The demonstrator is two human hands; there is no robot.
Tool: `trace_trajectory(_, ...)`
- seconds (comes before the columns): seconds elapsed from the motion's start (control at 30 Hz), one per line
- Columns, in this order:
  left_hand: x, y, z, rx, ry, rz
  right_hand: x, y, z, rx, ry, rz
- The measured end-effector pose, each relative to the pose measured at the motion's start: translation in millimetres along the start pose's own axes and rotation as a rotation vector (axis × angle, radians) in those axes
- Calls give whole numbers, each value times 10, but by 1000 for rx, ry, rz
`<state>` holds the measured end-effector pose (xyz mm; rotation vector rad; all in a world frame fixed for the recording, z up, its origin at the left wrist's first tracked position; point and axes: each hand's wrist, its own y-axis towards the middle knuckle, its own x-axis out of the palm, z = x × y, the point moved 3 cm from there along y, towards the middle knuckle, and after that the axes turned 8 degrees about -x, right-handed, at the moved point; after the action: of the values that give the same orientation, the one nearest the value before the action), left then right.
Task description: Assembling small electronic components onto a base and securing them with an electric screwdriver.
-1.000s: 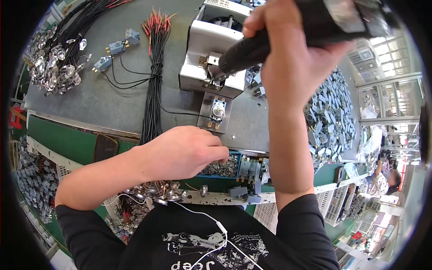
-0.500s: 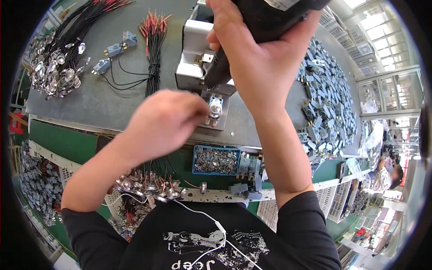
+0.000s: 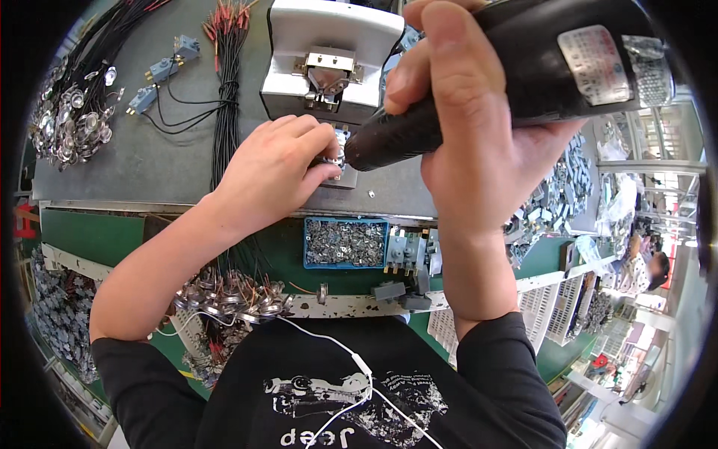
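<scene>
My right hand (image 3: 475, 135) is wrapped round a black handheld power tool (image 3: 527, 63) with a tapered nose. The tool leans left and down, and its nose ends close to the fingers of my left hand (image 3: 273, 165). Those fingers are bent and pinched at a small grey switch part (image 3: 343, 140) with metal on top. This part sits on a low metal block (image 3: 345, 182) in front of a white machine (image 3: 288, 56). My fingers and the tool's nose partly cover the part, and the tool's very tip cannot be made out.
A blue tray (image 3: 305, 251) of small metal pieces lies before the bench edge, beside grey switches (image 3: 404, 249). Black wires (image 3: 226, 135) with red ends lie left. Metal-capped wire ends (image 3: 75, 123) heap at far left, grey switches (image 3: 557, 187) at right. White earphone wire (image 3: 361, 364) crosses my shirt.
The tool has swung from steep to slanting, its rear end now to the right. My left fingers have closed in at the switch part. The whole view has shifted, showing more of the white machine.
</scene>
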<state>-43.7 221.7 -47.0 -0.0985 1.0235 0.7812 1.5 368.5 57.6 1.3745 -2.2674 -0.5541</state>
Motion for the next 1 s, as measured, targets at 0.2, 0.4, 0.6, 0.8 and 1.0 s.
trace_trajectory(0.2, -12, -7, 5, -29, -19, -18, -17, -36, -1, 1, -6, -28)
trace_trajectory(0.4, -3, -19, -5, -45, -40, -21, 35, -4, 62, -3, -12, -62)
trace_trajectory(0.6, 23, -33, -30, -69, -37, -46, 5, 23, 95, -2, -24, -99)
trace_trajectory(0.8, 37, -68, -43, -88, 50, -99, -8, 64, 158, 20, 38, -277)
trace_trajectory(1.0, 77, -94, -61, -67, 16, -51, 87, -92, 208, -158, 5, -168)
